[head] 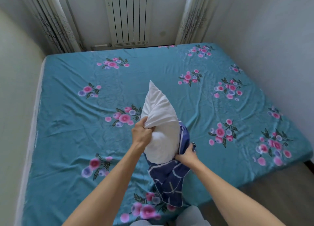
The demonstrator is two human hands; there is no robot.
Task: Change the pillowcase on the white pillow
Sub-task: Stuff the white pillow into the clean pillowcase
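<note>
Dark blue cloth crossed with thin white lines makes up the pillowcase, which hangs bunched and crumpled around the near end of the white pillow. Only that lower end of the pillow sits inside the case; most of it stands out bare, tilted upward with a pointed corner aimed at the far side of the bed. The pillow is held up above the middle of the bed, toward its near edge.

There is one pillow and one pillowcase in view, and two bare hands work on them. The left hand grips a fistful of the pillow's white fabric on its left side. The right hand is closed on a fold of the blue pillowcase at the pillow's right, just below the case's opening. The two hands are apart, with the pillow's width between them.

The bed is covered by a teal sheet printed with clusters of pink and lilac flowers, lightly wrinkled. Pale walls close in on the left and right. At the far wall a white radiator hangs between two light curtains printed with dark bare branches, one on each side. A strip of grey-brown floor shows at near right.
</note>
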